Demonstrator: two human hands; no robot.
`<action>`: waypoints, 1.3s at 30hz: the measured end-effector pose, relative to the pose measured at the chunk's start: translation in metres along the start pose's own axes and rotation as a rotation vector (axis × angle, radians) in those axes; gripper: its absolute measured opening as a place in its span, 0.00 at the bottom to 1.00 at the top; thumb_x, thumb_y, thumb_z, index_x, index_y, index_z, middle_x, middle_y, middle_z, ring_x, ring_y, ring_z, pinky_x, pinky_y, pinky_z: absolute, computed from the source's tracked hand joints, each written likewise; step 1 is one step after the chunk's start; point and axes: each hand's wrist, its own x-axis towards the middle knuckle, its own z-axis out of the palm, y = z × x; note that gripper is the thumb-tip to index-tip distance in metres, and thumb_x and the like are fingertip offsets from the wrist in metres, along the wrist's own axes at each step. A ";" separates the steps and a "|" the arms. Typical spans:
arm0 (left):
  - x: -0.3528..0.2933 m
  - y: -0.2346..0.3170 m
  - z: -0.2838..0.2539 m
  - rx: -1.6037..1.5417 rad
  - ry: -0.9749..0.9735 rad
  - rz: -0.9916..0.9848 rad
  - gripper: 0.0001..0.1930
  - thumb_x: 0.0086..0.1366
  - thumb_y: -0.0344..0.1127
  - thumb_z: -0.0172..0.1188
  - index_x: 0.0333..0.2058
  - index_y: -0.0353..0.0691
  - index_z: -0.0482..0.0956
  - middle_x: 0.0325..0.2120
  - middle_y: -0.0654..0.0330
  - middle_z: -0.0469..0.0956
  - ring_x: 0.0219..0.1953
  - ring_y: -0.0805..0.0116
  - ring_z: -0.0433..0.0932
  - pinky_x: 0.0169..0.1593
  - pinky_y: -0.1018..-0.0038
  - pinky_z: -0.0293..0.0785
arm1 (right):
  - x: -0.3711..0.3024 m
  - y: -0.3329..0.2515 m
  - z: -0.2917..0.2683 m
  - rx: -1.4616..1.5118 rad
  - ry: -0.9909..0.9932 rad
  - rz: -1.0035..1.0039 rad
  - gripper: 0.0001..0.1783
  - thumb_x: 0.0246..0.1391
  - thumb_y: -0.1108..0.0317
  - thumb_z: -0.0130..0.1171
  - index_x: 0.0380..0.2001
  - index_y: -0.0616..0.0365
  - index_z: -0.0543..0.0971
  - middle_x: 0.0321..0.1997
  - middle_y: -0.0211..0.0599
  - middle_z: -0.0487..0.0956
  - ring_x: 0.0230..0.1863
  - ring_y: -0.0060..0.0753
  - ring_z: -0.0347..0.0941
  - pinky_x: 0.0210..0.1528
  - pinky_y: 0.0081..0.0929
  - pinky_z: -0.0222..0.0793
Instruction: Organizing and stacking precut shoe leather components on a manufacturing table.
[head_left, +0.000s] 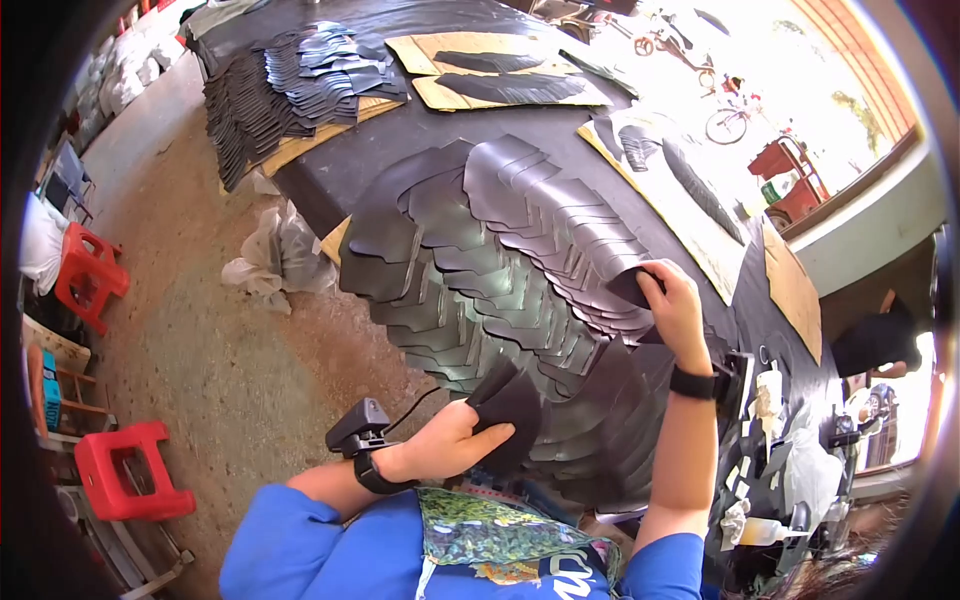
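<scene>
Rows of overlapping dark leather pieces [450,250] cover the near part of the black-topped table. My left hand [445,440] is closed on a small bunch of black leather pieces [515,400], thumb on top, held low near my body. At the near end of the upper right row, my right hand [675,305] pinches the edge of a curved leather piece [628,287] between thumb and fingers. That piece still lies against the row, and its underside is hidden. Both wrists wear black straps, each with a small device mounted on it.
More stacked pieces [290,90] stand at the far left. Cardboard sheets [420,55] bearing black pieces lie at the back and along the right. Glue bottles [765,530] and scraps crowd the lower right. Red stools [130,470] and a plastic bag [275,255] are on the floor.
</scene>
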 end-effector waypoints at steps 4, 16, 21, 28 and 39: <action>-0.013 -0.012 -0.022 -0.012 -0.141 -0.290 0.12 0.59 0.34 0.51 0.31 0.27 0.71 0.17 0.54 0.69 0.20 0.75 0.60 0.26 0.74 0.65 | 0.019 0.035 0.021 0.137 -0.331 0.149 0.11 0.41 0.68 0.57 0.29 0.64 0.75 0.24 0.42 0.75 0.26 0.33 0.71 0.31 0.24 0.65; -0.001 0.003 -0.035 -0.105 -0.257 -0.471 0.13 0.60 0.22 0.46 0.45 0.33 0.65 0.38 0.63 0.69 0.42 0.76 0.66 0.47 0.76 0.64 | 0.034 0.071 0.054 0.341 -0.561 0.335 0.11 0.41 0.67 0.57 0.26 0.66 0.74 0.20 0.32 0.72 0.23 0.20 0.66 0.29 0.21 0.63; 0.000 0.000 -0.035 -0.054 -0.267 -0.436 0.13 0.60 0.23 0.47 0.45 0.33 0.66 0.39 0.64 0.69 0.42 0.76 0.66 0.47 0.77 0.64 | 0.035 0.073 0.057 0.262 -0.551 0.268 0.12 0.41 0.67 0.57 0.27 0.66 0.74 0.20 0.33 0.73 0.24 0.22 0.67 0.30 0.22 0.64; 0.000 0.000 -0.035 -0.069 -0.256 -0.474 0.13 0.60 0.23 0.47 0.45 0.34 0.65 0.39 0.64 0.69 0.43 0.76 0.66 0.48 0.76 0.63 | 0.035 0.073 0.058 0.229 -0.549 0.265 0.12 0.40 0.66 0.58 0.27 0.65 0.75 0.21 0.37 0.74 0.24 0.25 0.68 0.31 0.24 0.65; -0.007 -0.005 -0.038 -0.088 -0.258 -0.563 0.14 0.60 0.24 0.48 0.46 0.35 0.64 0.41 0.63 0.69 0.43 0.75 0.67 0.48 0.76 0.64 | 0.033 0.074 0.061 0.181 -0.510 0.203 0.13 0.40 0.67 0.60 0.28 0.63 0.72 0.23 0.33 0.73 0.25 0.24 0.67 0.31 0.22 0.64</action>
